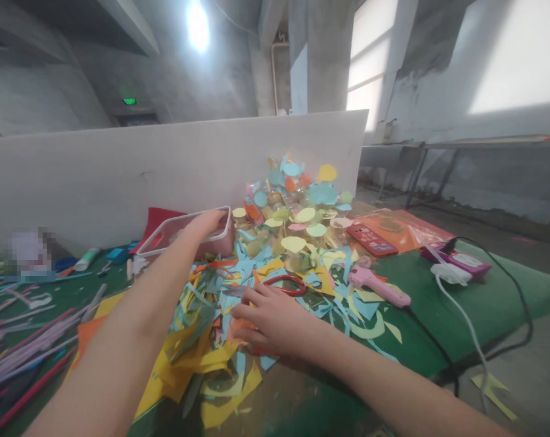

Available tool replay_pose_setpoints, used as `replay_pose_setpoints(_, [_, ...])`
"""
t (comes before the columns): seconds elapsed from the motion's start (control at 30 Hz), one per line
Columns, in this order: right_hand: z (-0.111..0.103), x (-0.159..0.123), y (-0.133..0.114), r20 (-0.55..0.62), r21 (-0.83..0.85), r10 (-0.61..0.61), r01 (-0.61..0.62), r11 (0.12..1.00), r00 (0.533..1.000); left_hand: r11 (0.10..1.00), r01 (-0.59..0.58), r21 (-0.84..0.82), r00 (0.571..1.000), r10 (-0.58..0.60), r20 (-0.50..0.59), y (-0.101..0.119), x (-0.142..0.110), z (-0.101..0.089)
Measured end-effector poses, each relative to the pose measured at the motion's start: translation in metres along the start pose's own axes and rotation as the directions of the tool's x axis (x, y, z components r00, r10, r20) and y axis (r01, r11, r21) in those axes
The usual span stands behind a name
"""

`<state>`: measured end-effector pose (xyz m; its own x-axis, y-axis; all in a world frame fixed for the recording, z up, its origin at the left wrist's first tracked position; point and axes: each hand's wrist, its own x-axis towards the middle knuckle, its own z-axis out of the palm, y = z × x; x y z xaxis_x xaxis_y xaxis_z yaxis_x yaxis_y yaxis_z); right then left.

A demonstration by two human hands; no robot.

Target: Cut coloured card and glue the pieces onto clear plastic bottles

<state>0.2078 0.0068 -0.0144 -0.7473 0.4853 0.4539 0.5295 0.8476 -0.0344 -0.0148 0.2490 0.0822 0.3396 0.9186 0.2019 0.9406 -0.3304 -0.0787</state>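
My left hand (212, 223) reaches over the rim of a pink plastic basket (221, 243), and its fingers are hidden inside. What it touches in there does not show. My right hand (277, 318) rests over a heap of cut paper scraps (202, 315) in blue, yellow and orange, its fingers spread with nothing held between them. Just beyond those fingers lies a pair of red-handled scissors (290, 284), blades pointing left. Behind the heap stands a cluster of clear rounded pieces topped with coloured paper discs (305, 215).
To the right are a pink glue gun (379, 288), a red phone-like object (372, 239), an orange sheet in plastic (409, 227) and a purple power strip (472, 261) with cables. Pipe cleaners (38, 340) lie left. A white board (165, 158) closes off the back.
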Motion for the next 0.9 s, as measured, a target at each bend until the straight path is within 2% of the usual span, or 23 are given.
replay_pose_setpoints(0.2, [-0.002, 0.001, 0.000, -0.002, 0.015, -0.016, 0.016, 1.000, 1.000, 0.998, -0.020, 0.066, 1.000, 0.019, 0.014, 0.003, 0.000, 0.003])
replay_pose_setpoints(0.33, [-0.011, 0.002, 0.000, 0.048, 0.006, -0.018, 0.018, 1.000, 0.999, 0.994, 0.001, 0.113, 1.000, -0.001, 0.001, -0.001, 0.000, 0.000])
replay_pose_setpoints(0.5, [-0.013, 0.001, 0.001, 0.022, -0.035, -0.106, 0.106, 0.994, 0.994, 0.985, 0.035, 0.170, 0.999, -0.028, -0.043, -0.011, -0.006, -0.009])
replay_pose_setpoints(0.57, [-0.010, 0.001, 0.001, -0.033, -0.030, -0.054, 0.053, 0.998, 0.998, 0.980, 0.062, 0.187, 0.996, -0.048, -0.077, -0.013, -0.011, -0.013])
replay_pose_setpoints(0.63, [-0.007, 0.002, 0.002, -0.098, -0.014, 0.101, -0.103, 0.995, 0.990, 0.976, 0.102, 0.193, 0.989, -0.079, -0.123, -0.012, -0.018, -0.020])
replay_pose_setpoints(0.7, [-0.009, 0.004, 0.003, -0.149, 0.017, 0.285, -0.286, 0.958, 0.947, 0.971, 0.145, 0.189, 0.977, -0.110, -0.184, -0.009, -0.028, -0.029])
replay_pose_setpoints(0.77, [-0.018, 0.003, 0.004, -0.213, 0.062, 0.436, -0.433, 0.899, 0.874, 0.969, 0.179, 0.171, 0.956, -0.130, -0.262, -0.005, -0.042, -0.043])
replay_pose_setpoints(0.87, [-0.047, -0.011, 0.002, -0.393, 0.103, 0.531, -0.538, 0.837, 0.751, 0.975, 0.194, 0.104, 0.910, -0.139, -0.392, 0.002, -0.074, -0.066])
replay_pose_setpoints(0.9, [-0.060, -0.022, 0.002, -0.446, 0.094, 0.519, -0.538, 0.838, 0.729, 0.978, 0.191, 0.086, 0.902, -0.140, -0.409, 0.006, -0.088, -0.072])
